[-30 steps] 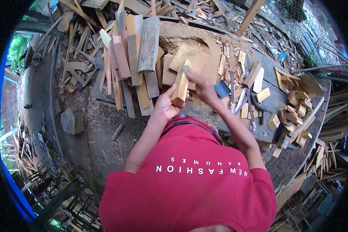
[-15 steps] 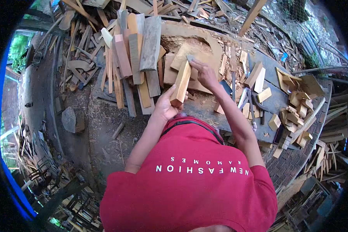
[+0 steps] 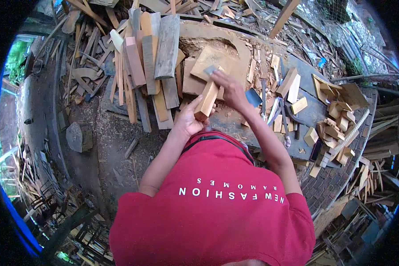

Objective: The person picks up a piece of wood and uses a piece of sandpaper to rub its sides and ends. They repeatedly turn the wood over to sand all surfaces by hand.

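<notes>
left hand (image 3: 187, 120): its fingers wrap tight round the low end of a wood block (image 3: 207, 100), so the block stays put and tilts up and away from the body
right hand (image 3: 228, 91): its fingers press together on a small grey sanding pad (image 3: 209, 69), flat on the top end of the block, so it can rub the wood
wood block: up in the air between both hands, just above the desk (image 3: 312, 116)
plank pile (image 3: 150, 62): long boards lie side by side at the left, near the hands, easy to reach
small blocks (image 3: 337, 128): a heap of cut bits sits far right on the desk, out of the way
tools (image 3: 281, 115): thin tools lie on the desk beside the right arm
</notes>
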### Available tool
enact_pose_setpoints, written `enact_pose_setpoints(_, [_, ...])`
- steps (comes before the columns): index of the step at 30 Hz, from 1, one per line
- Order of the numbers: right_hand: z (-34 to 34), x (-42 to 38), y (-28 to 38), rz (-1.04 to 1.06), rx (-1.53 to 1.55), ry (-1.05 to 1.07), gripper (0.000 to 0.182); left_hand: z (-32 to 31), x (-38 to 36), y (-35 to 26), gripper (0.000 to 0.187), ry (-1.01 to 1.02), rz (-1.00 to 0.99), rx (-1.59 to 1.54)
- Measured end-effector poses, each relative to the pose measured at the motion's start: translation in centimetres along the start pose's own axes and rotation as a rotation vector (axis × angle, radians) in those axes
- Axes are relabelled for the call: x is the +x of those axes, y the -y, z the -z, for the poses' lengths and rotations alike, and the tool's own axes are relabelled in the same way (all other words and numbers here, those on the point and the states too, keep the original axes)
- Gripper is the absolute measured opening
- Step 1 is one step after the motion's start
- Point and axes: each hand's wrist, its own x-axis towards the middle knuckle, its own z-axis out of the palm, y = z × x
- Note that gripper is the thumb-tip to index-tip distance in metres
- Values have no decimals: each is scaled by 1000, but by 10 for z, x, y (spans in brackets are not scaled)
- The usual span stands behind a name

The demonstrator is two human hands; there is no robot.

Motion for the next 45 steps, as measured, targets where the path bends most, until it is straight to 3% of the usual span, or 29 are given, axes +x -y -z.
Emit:
enact_pose_setpoints(6, [-8, 12, -21, -169, -70, 40, 46, 10, 4, 0, 43, 34, 12, -136])
enact_pose_setpoints(12, [25, -35, 72, 32, 226, 155, 52, 24, 13, 6, 31, 0, -10, -189])
enact_pose_setpoints(14, [29, -33, 75, 53, 242, 150, 53, 40, 17, 6, 30, 208, 44, -311])
enact_pose_setpoints(15, [30, -33, 75, 80, 259, 142, 56, 25, 16, 9, 33, -44, -53, -296])
enact_pose_setpoints(16, [27, -30, 67, 78, 257, 139, 56, 14, 9, 6, 33, -43, -50, -294])
enact_pose_setpoints(18, [9, -13, 28, 6, 98, 39, 53, -1, -2, 1, 38, -67, -26, 33])
enact_pose_setpoints(23, [-12, 29, -52, -234, -12, 61, 60, -7, -4, 3, 44, -87, -26, -26])
enact_pose_setpoints(26, [0, 32, -26, -316, 35, 96, 61, -1, 0, 3, 44, -21, -18, -56])
enact_pose_setpoints(27, [-2, 23, -22, -202, -23, 56, 46, -2, -1, 2, 44, -22, -22, -62])
enact_pose_setpoints(30, [5, -11, 30, -72, 207, 38, 45, -3, 0, 3, 39, -18, 9, -162])
enact_pose_setpoints(31, [10, -22, 43, -5, 242, 84, 56, 1, 4, 3, 36, -10, -6, -210])
enact_pose_setpoints(34, [31, -34, 84, 48, 236, 159, 61, 11, 12, 6, 29, -150, -23, -316])
enact_pose_setpoints(36, [25, -29, 65, 32, 208, 134, 61, 12, 9, 4, 29, 134, 43, -320])
enact_pose_setpoints(37, [18, -25, 51, 22, 186, 112, 61, 5, 10, 2, 33, 23, 65, -326])
enact_pose_setpoints(40, [-2, 2, 2, -92, 45, -34, 48, -2, 4, -2, 38, 40, 85, -343])
enact_pose_setpoints(45, [-6, 17, -12, -218, 29, 54, 53, -3, 3, 2, 41, 72, 74, -368])
